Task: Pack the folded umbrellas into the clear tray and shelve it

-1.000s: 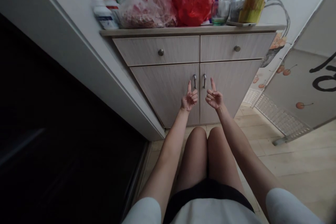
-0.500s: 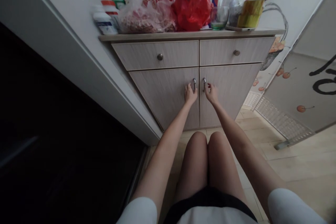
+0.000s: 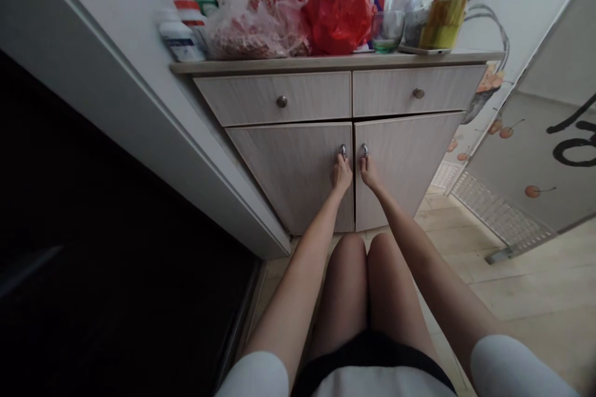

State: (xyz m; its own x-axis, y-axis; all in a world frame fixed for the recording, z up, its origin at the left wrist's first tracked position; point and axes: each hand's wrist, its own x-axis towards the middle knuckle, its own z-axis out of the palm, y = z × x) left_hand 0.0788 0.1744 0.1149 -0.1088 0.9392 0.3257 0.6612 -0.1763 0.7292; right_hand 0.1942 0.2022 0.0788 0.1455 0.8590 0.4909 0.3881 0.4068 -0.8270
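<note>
1. You have two hands at centre frame: your left hand [image 3: 341, 175] and your right hand [image 3: 370, 173], both curled closed, well apart from your knees.
2. There are two door handles: your left hand grips the left door handle [image 3: 343, 151], your right hand the right door handle [image 3: 364, 150]. Each handle sits just above its hand, and your fingers partly cover it.
3. Two cabinet doors [image 3: 291, 177] meet between your hands, beneath two drawers [image 3: 274, 99], each with one round knob.
4. On the countertop [image 3: 326, 62], upper centre, you have two bottles [image 3: 178, 42], two plastic bags, one red [image 3: 338, 6] and one clear [image 3: 251, 25], and one glass tumbler [image 3: 387, 32].
</note>
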